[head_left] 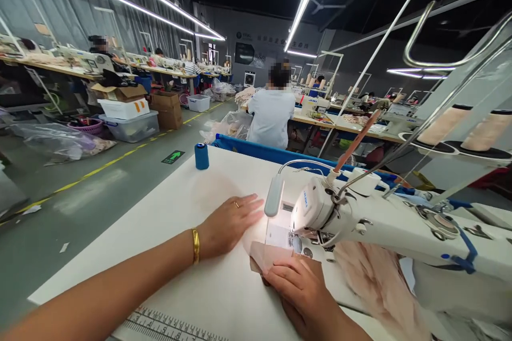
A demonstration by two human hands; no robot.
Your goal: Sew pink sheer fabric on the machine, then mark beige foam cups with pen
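My left hand (228, 224) lies palm down on the white table top (172, 213), left of the sewing machine (320, 208). Its fingers are stretched out toward the machine's lamp (274, 195) and slightly blurred, holding nothing. Bent fingers of my right hand (300, 287) grip a small pale pink fabric piece (266, 256) just in front of the presser foot, its left corner folded over. Under that hand, part of the fabric is hidden. More pink fabric (372, 277) lies bunched beneath the machine arm, to the right.
A blue thread spool (201, 156) stands at the table's far left corner. Along the near edge runs a printed ruler (168, 325). Thread cones (444, 125) and a metal thread stand rise at right. A co-worker in a white shirt (270, 117) sits ahead, beyond a blue cloth trough.
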